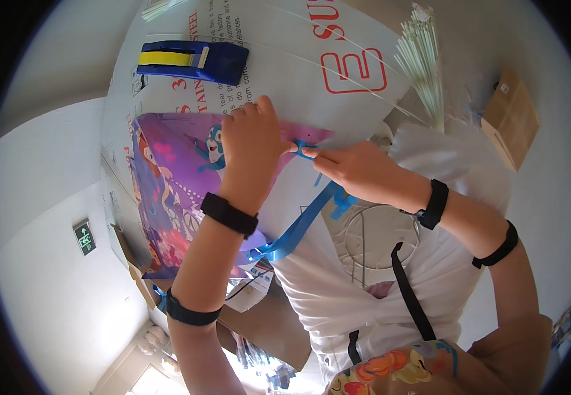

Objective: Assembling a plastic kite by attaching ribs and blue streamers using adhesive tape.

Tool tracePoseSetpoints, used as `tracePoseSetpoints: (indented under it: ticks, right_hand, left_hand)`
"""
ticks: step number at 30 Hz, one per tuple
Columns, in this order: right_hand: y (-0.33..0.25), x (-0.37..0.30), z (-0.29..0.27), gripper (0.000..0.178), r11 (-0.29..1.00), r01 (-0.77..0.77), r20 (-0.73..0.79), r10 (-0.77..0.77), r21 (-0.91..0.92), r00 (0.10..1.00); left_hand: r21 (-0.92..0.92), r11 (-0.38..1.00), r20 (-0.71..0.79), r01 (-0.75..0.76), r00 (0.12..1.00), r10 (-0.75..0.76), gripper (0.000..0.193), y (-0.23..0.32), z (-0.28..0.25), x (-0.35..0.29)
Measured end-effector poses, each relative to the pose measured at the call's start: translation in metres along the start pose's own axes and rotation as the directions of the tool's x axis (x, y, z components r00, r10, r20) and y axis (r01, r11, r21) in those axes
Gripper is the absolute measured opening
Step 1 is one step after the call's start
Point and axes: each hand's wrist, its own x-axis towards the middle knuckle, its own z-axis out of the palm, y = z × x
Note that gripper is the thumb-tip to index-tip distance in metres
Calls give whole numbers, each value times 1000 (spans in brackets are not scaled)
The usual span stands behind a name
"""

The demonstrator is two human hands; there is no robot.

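Observation:
A purple and pink printed sheet (173, 171) with cartoon figures lies on the table, its pointed pink corner toward the right. My left hand (252, 135) is closed at the sheet's edge, fingers curled and thumb stretched toward a small blue strip (306, 146) at that corner. Opposite it, my right hand (354, 170) pinches the strip between thumb and fingertips. A long blue ribbon (305, 224) curves from the sheet's lower edge toward my lap, with a blue knotted or folded bit near its upper end. How the strip joins the sheet is hidden by my fingers.
Beyond the sheet stands a blue tape dispenser (193, 60) with yellow tape. A bundle of thin pale rods (423, 69) lies at the far right, and loose rods cross the white printed table covering (279, 72). A brown cardboard box (510, 118) is farther right. A round wire-framed stool (381, 243) shows below.

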Motion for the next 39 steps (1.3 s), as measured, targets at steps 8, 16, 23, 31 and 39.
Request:
tracePoseSetpoints:
  ticks: [8,16,23,31,39]
  right_hand:
    - [-3,2,-8,21,996,-35,27,33,86,999]
    - [4,-11,-37,39,814,-336,209,266,474,941]
    - [-39,-110,-169,11,247,-387,132,670,888,731]
    - [-45,-576,-392,33,830,-59,-819,533,555,-211]
    - [-265,-484,-382,28,565,-825,-963,230,16,139]
  left_hand:
    - [-450,892,-175,-44,984,-40,43,33,30,-78]
    - [-652,756,-152,-53,986,-62,62,47,42,-91]
    - [-637,764,-215,-99,975,-53,62,44,50,-102]
    - [-620,775,-268,-125,962,-59,65,51,63,-95]
    - [-864,399,-488,-308,707,-512,65,96,-1,-186]
